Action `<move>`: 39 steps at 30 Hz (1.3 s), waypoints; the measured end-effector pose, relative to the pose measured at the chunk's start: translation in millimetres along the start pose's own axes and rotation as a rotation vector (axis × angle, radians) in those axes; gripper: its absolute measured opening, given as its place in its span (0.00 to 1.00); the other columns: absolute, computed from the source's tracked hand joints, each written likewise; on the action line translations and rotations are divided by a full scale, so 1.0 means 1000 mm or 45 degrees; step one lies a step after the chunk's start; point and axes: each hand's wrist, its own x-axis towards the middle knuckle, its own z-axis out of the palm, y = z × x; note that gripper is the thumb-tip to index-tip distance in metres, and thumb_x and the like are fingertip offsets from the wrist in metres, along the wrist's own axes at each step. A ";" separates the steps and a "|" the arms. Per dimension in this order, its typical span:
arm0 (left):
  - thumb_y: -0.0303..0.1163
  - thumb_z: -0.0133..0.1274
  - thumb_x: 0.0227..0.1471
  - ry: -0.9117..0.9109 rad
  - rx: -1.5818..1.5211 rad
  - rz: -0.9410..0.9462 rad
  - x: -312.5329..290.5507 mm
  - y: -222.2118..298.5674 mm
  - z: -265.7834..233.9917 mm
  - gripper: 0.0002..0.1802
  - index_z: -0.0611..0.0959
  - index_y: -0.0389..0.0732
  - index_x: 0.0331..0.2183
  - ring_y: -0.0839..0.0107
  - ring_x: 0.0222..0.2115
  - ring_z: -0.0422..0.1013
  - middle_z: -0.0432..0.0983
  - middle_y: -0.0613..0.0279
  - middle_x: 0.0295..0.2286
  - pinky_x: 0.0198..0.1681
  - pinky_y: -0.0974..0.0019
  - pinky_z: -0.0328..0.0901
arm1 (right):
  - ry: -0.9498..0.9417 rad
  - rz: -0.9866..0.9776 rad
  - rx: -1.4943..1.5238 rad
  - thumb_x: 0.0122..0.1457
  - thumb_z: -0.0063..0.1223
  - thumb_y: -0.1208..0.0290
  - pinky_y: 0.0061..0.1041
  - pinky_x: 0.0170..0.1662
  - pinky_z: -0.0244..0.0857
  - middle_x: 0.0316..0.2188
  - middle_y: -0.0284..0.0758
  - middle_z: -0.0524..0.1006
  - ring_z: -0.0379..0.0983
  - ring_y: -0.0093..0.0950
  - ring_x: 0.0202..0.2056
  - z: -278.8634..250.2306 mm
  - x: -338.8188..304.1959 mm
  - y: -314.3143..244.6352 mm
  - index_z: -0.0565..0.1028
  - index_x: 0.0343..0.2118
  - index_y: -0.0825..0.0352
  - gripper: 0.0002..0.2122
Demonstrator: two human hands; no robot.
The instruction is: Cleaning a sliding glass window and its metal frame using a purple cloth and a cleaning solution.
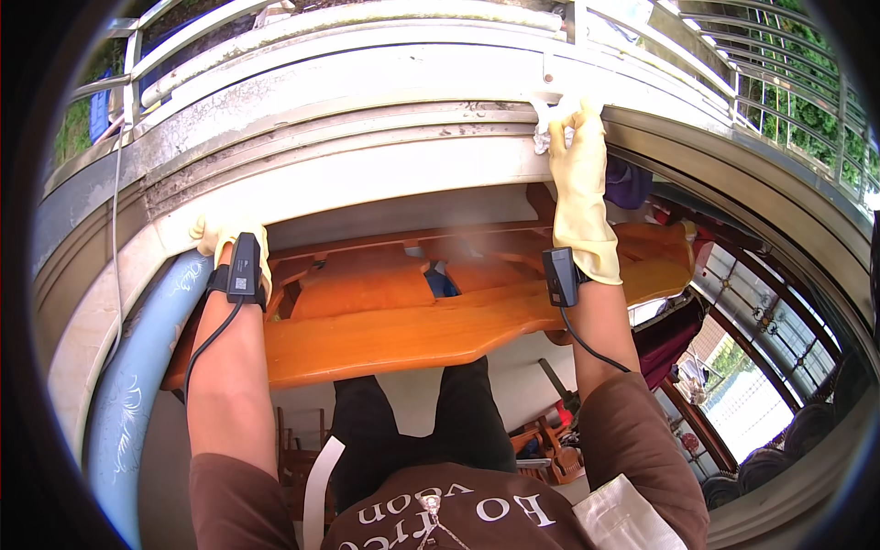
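Both my hands wear pale yellow rubber gloves. My right hand reaches up to the window track, its fingers closed on a crumpled white cloth. The cloth presses against the grooves of the metal window track, where dark dirt specks show. My left hand rests at the near edge of the pale window sill, fingers curled on that edge. A small black device is strapped to each wrist, with a black cable running from it.
Below the sill stands an orange-brown wooden bench. A light blue patterned roll lies along the left. Beyond the track are metal railings. A thin white cable hangs at the left. A dark-framed glass door is at the right.
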 end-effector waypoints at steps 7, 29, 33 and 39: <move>0.42 0.63 0.45 -0.037 -0.034 -0.025 0.010 0.003 0.001 0.03 0.89 0.60 0.27 0.70 0.20 0.73 0.76 0.76 0.19 0.17 0.51 0.58 | -0.160 0.380 -0.099 0.53 0.68 0.74 0.33 0.50 0.73 0.44 0.50 0.79 0.79 0.43 0.47 -0.001 0.012 -0.012 0.67 0.60 0.75 0.32; 0.39 0.65 0.43 -0.276 0.041 0.089 0.059 0.004 0.027 0.06 0.90 0.58 0.30 0.73 0.26 0.75 0.81 0.76 0.25 0.22 0.52 0.65 | -0.186 0.233 0.077 0.61 0.58 0.63 0.34 0.39 0.74 0.37 0.41 0.84 0.82 0.36 0.32 0.016 -0.012 -0.060 0.80 0.51 0.60 0.16; 0.39 0.65 0.43 -0.308 0.061 0.103 0.070 0.001 0.045 0.06 0.90 0.58 0.29 0.73 0.26 0.75 0.80 0.76 0.25 0.21 0.52 0.64 | -0.233 0.537 -0.325 0.62 0.55 0.62 0.37 0.46 0.74 0.41 0.45 0.83 0.82 0.41 0.42 -0.011 0.014 -0.027 0.79 0.53 0.59 0.17; 0.39 0.66 0.42 -0.146 0.115 0.085 0.059 0.016 0.032 0.06 0.90 0.57 0.28 0.72 0.25 0.75 0.79 0.74 0.23 0.21 0.52 0.63 | -0.550 0.656 0.072 0.63 0.51 0.63 0.30 0.30 0.71 0.32 0.38 0.82 0.77 0.29 0.24 -0.013 0.018 -0.003 0.79 0.51 0.64 0.17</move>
